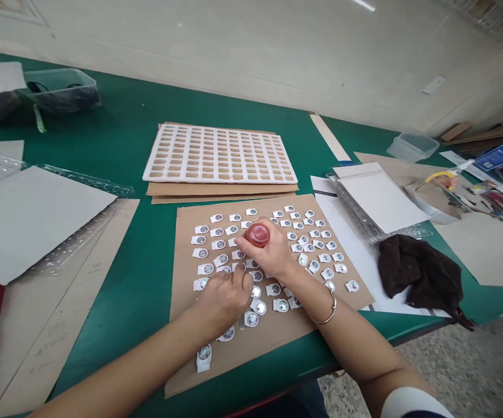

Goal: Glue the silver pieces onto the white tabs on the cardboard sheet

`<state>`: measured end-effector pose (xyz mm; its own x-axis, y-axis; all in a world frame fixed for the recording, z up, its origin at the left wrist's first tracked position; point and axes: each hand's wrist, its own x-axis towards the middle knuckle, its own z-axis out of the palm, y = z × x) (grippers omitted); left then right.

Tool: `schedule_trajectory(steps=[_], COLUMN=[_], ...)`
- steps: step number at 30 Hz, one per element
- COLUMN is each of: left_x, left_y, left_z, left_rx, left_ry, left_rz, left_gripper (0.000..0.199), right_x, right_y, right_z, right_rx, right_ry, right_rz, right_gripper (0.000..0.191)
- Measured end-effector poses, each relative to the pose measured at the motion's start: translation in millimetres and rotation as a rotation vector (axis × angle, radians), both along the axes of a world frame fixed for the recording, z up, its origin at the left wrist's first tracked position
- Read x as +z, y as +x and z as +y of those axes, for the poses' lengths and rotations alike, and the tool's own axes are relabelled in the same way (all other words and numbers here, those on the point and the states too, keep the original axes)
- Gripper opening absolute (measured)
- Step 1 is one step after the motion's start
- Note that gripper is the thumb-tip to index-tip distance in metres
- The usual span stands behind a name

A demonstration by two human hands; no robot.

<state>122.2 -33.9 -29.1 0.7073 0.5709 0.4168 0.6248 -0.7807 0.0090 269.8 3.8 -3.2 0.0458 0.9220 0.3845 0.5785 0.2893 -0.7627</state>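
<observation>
Many small white tabs, each with a round silver disc, lie in loose rows on a brown cardboard sheet [190, 342]. My right hand [275, 252] is wrapped around a tool with a glossy reddish-brown rounded handle [257, 234], held upright over the middle of the rows. The tool's lower end is hidden by my hands. Close beside it, my left hand [227, 293] rests low on the sheet with fingers curled; its fingertips reach the tabs under the tool. Whatever they pinch cannot be made out. One disc tab [205, 353] lies near the sheet's front left corner.
Behind the sheet, a white slotted tray [220, 154] rests on cardboard. A dark cloth [420, 276], a white card stack [382, 194] and yellow-handled scissors [442, 177] lie right. Plastic-wrapped boards [42, 215] and a clear tub [66, 90] are left.
</observation>
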Motion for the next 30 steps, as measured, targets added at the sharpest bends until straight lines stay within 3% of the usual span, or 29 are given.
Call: schedule_trajectory(steps=[12, 25, 30], left_x=[-1.8, 2.6, 1.6], left_y=[-1.8, -1.9, -1.5], left_z=[1.6, 0.6, 0.7], left_rx=[-0.050, -0.030, -0.042], left_ry=[0.066, -0.023, 0.061], left_rz=[0.058, 0.056, 0.069], left_gripper=[0.021, 0.020, 0.023], right_x=[-1.5, 0.0, 0.1], right_y=[3.2, 1.2, 0.9], right_z=[3.1, -0.6, -1.4], right_rx=[0.019, 0.043, 0.043], right_ry=[0.024, -0.001, 0.030], right_rz=[-0.007, -0.027, -0.038], right_gripper=[0.028, 0.025, 0.026])
